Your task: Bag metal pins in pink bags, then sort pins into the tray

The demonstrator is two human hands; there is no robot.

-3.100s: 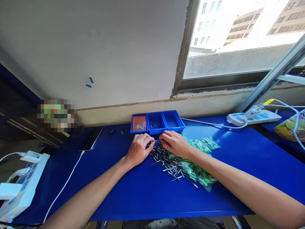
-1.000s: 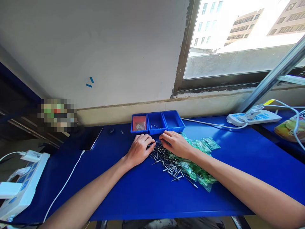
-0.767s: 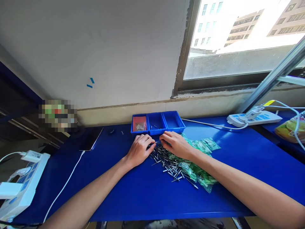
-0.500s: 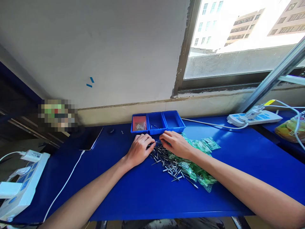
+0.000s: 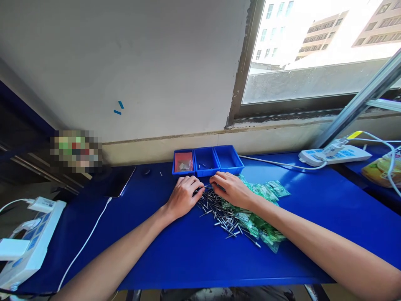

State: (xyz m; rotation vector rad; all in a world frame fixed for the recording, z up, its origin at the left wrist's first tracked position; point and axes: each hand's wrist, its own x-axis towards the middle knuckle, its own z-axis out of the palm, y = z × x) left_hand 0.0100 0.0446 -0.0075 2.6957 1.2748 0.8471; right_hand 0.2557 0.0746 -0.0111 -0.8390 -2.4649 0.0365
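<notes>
A pile of silver blind rivets [image 5: 224, 217] with long thin pins lies on the blue table. At the pile's far left side my left hand [image 5: 183, 196] is closed, its thumb and fingertips pinched together. My right hand [image 5: 230, 188] faces it from over the pile, fingers also bent into a pinch. One thin rivet [image 5: 207, 186] spans the small gap between both sets of fingertips. Small green plastic bags [image 5: 263, 221] lie heaped beside the pile, partly under my right forearm. Just beyond the hands stand three joined blue bins [image 5: 204, 172].
The left bin holds a red-backed packet [image 5: 183, 162]; the middle one has a few small pieces. A phone [image 5: 120, 184] on a white cable lies at left. Power strips [image 5: 341, 155] stand at the right and left. A metal frame [image 5: 354, 102] rises by the window.
</notes>
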